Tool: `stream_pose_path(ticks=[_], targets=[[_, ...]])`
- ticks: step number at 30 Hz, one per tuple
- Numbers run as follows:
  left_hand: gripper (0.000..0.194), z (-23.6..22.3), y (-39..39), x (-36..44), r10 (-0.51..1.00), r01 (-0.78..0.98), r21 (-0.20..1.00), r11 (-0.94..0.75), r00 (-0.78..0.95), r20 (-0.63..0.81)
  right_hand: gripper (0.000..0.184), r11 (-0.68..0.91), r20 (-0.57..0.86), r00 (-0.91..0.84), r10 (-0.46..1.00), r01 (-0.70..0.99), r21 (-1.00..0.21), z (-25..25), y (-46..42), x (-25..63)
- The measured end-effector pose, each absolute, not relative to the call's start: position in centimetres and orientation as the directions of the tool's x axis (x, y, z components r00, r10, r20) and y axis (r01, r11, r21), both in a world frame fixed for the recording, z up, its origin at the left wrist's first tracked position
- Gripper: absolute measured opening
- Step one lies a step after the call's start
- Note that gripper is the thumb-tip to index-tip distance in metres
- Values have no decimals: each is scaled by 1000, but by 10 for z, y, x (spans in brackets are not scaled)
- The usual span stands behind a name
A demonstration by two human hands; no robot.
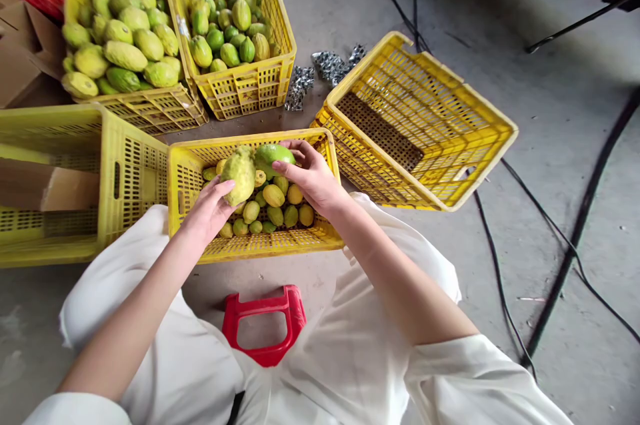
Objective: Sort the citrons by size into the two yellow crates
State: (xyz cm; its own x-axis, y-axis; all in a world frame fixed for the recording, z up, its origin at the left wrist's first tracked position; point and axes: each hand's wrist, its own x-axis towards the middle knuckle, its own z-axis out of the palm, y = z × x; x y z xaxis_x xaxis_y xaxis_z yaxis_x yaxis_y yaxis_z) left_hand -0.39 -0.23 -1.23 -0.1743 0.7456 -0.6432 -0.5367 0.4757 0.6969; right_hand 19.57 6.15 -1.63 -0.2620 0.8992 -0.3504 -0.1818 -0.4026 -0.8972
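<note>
My left hand (213,208) is closed around a bumpy yellow-green citrus fruit (240,176), held up over the near yellow crate (265,253). Beside it, my right hand (313,175) grips a smoother, greener citrus fruit (274,158), thumb on the near side and fingers behind. The two fruits are close together, and I cannot tell whether they touch. Below them, several smaller yellow and green fruits (273,195) lie on the crate's bottom, partly hidden by my hands and the held fruits.
Behind stand a crate of large yellow-green fruits (127,56) and a crate of smaller greener ones (230,38). A tilted yellow crate (425,118) is at right, another crate (135,171) with cardboard at left. Black cables (575,238) cross the floor; a red stool (264,353) is beneath me.
</note>
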Motion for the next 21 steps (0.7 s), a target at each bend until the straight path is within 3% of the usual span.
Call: stream_pose_path(ticks=[12,21], targets=[[55,-14,0,-7,751,-499,730,467,-213,-625,71,-392,-349,-203,915,-240,-888,-23,65,199],[59,-16,0,-6,769,-516,757,402,-259,-585,65,-279,-222,-283,933,-182,-943,-20,63,199]])
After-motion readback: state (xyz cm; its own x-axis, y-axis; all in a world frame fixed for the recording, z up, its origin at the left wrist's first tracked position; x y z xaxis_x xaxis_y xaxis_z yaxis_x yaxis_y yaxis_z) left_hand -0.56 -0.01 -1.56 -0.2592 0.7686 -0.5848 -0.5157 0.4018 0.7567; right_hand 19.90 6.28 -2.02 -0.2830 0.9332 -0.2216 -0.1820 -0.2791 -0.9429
